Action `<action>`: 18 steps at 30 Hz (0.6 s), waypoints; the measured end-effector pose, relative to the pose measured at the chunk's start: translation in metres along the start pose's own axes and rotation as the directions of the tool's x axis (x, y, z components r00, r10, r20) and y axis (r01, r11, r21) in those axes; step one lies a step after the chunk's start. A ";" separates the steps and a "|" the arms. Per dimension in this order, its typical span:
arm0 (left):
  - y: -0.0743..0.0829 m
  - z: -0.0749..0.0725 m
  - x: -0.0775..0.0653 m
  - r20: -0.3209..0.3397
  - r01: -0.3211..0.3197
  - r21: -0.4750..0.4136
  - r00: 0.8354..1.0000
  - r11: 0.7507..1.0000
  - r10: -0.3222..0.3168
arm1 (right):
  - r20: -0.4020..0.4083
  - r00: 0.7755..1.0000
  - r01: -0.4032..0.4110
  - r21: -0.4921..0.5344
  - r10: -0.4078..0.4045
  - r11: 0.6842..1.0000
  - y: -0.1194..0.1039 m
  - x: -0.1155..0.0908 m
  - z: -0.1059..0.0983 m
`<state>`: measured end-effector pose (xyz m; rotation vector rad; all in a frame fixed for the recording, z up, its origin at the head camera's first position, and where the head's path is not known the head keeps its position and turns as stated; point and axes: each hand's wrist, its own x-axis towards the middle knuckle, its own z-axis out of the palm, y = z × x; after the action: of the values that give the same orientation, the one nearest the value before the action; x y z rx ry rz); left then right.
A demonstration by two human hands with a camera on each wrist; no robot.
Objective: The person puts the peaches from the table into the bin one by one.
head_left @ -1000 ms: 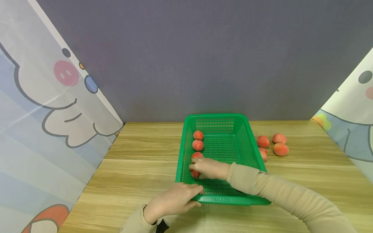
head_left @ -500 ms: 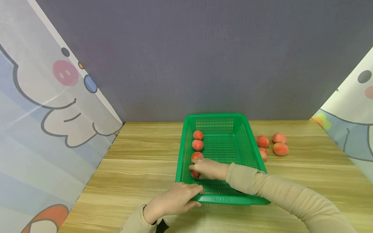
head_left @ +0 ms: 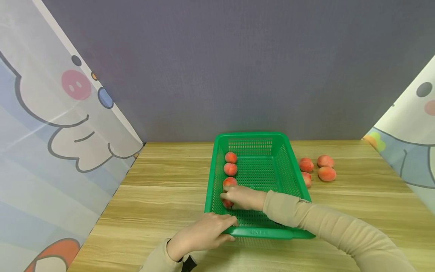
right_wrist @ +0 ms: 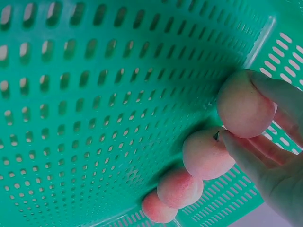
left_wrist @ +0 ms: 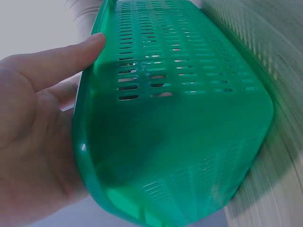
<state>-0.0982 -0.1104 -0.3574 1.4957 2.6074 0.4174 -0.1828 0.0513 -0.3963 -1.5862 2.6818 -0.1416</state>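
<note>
A green plastic basket (head_left: pixel 261 232) with slotted walls stands on the table. My left hand (head_left: pixel 205 232) grips its near rim by the left corner; in the left wrist view the thumb (left_wrist: pixel 71 59) lies over the rim. Inside the basket, my right hand (head_left: pixel 244 197) holds a peach (right_wrist: pixel 246 105) between thumb and fingers, low by the left wall. That peach is partly covered by the hand in the head view. Beyond it, a row of peaches runs along the left wall: one close by (right_wrist: pixel 207 153), a middle one (head_left: pixel 230 169) and a far one (head_left: pixel 231 157).
To the right of the basket several more peaches (head_left: pixel 327 173) lie on the wooden table (head_left: pixel 153 204); one peach (head_left: pixel 307 180) is partly hidden by the basket wall. A dark grey panel (head_left: pixel 251 68) rises behind the table. Cartoon-printed sheets (head_left: pixel 44 158) flank both sides.
</note>
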 end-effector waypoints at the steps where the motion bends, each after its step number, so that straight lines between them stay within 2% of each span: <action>1: 0.000 0.000 0.000 -0.002 -0.003 0.000 1.000 1.000 0.003 | 0.000 1.000 0.000 -0.002 0.000 1.000 0.000 0.000 0.000; 18: -0.001 0.001 0.000 -0.006 -0.005 0.003 1.000 1.000 0.005 | 0.008 1.000 -0.001 0.006 0.001 1.000 0.000 -0.002 -0.006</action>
<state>-0.0984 -0.1108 -0.3586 1.5052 2.6108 0.4195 -0.1817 0.0533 -0.3907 -1.5808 2.6734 -0.1427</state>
